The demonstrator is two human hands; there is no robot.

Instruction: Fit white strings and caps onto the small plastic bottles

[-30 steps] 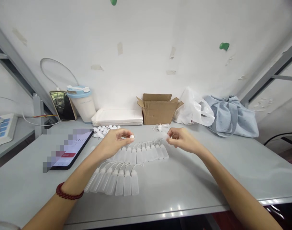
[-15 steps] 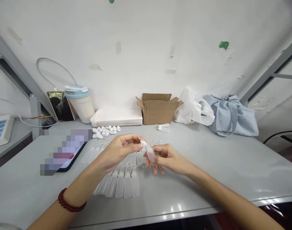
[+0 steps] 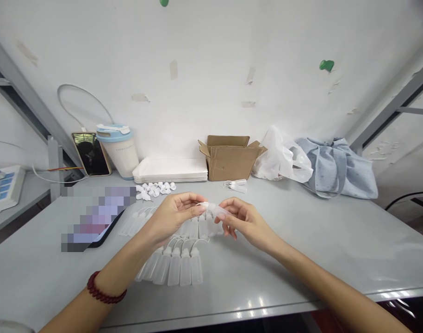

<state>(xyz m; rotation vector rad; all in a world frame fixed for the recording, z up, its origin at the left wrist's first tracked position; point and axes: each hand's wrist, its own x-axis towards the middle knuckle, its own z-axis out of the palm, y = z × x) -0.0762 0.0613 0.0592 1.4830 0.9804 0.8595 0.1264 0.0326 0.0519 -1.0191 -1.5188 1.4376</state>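
A small translucent plastic bottle is held between my two hands above the table, lying nearly level. My left hand pinches its white cap between thumb and fingers. At the other end, my right hand grips the bottle's body, with its lower fingers loosely curled. Beneath and in front of my hands lie rows of similar bottles with white caps and thin curved straps. Part of the rear row is hidden by my left hand. Loose white caps sit in a pile behind it.
A phone, partly pixelated, lies at left. Along the wall stand another phone, a lidded cup, a stack of white sheets, an open cardboard box, a white plastic bag and a blue cloth bag. Two bottles lie before the box.
The bottle has swung from steeply tilted to almost level, its body end rising. My right hand has shifted slightly up and right with it; my left hand stays on the cap.
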